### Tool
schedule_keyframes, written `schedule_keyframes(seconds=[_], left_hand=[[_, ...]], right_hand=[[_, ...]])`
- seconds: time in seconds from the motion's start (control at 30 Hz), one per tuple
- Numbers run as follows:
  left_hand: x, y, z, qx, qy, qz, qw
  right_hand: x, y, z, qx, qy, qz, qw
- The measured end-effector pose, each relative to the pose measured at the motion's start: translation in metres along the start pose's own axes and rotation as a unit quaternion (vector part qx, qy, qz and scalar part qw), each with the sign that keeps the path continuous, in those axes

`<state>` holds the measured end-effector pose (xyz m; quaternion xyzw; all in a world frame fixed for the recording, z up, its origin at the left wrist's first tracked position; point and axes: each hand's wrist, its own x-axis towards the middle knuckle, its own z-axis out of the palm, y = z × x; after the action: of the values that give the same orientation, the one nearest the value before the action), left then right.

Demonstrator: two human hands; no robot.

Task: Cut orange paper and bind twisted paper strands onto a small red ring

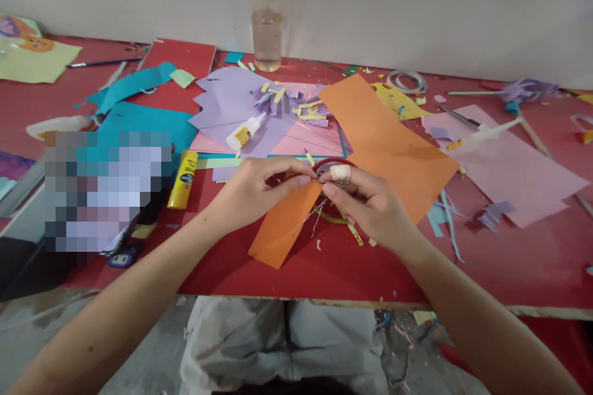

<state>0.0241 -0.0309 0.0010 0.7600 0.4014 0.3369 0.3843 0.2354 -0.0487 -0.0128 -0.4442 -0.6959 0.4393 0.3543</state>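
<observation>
Between the pinched fingertips of both hands, the left hand (273, 182) and the right hand (365, 197), thin twisted dark-and-white cord (317, 220) is gripped, its loose ends dangling just below. Under the fingers lie a smooth orange paper strip (280, 228) and part of a round red-and-yellow ring (340, 220); beyond them, a small white glue bottle (244, 133) rests on jagged-edged lilac paper (231, 95), and left of them lies a cylindrical yellow glue stick (183, 179).
</observation>
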Motion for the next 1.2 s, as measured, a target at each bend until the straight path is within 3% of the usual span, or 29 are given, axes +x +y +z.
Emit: schedule_keyframes(seconds=[1.2], left_hand=[[0.0013, -0.0023, 0.0013, 0.012, -0.028, 0.008, 0.999]], right_hand=[[0.0002, -0.0023, -0.0005, -0.052, -0.012, 0.000, 0.999]])
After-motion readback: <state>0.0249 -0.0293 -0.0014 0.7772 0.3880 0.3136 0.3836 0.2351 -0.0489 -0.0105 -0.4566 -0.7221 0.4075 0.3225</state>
